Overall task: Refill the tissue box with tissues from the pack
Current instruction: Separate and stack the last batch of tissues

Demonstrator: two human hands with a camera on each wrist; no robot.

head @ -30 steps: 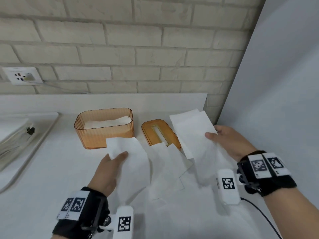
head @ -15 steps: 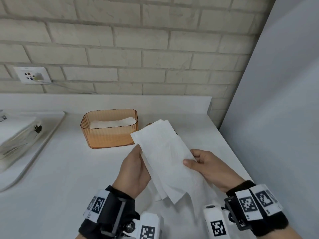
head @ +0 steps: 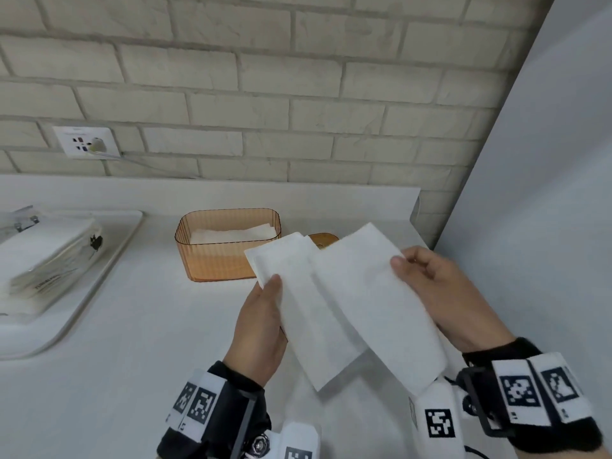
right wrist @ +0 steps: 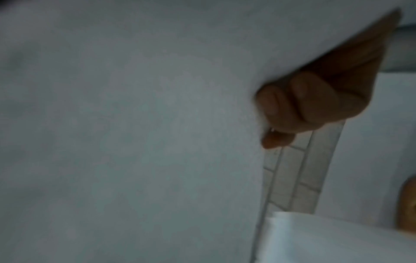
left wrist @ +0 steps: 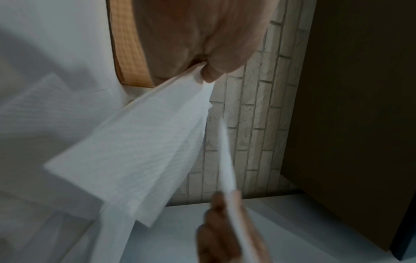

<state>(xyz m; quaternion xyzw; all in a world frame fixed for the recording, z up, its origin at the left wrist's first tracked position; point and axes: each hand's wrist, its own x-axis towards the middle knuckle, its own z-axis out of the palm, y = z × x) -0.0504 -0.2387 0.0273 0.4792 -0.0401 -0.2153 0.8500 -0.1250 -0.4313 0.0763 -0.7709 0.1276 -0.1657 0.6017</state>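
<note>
Above the counter I hold white folded tissues (head: 334, 303) between both hands. My left hand (head: 265, 313) pinches the left sheets near their top edge, thumb on top; the pinch on the tissues (left wrist: 139, 146) shows in the left wrist view. My right hand (head: 427, 286) pinches the right sheet (right wrist: 135, 124) at its edge. Behind them stands the orange ribbed tissue box (head: 212, 260), open, with a low layer of tissues inside. Its orange lid (head: 326, 240) peeks out behind the held sheets. The tissue pack (head: 49, 260) lies on a tray at the left.
A white tray (head: 109, 256) sits at the left on the white counter (head: 139, 342). A brick wall with a power socket (head: 86, 142) runs along the back. A grey panel (head: 536, 200) closes off the right side.
My hands have drawn slightly apart, fanning the tissues wider, and the sheets have risen toward the box and lid. The view has shifted a little to the left.
</note>
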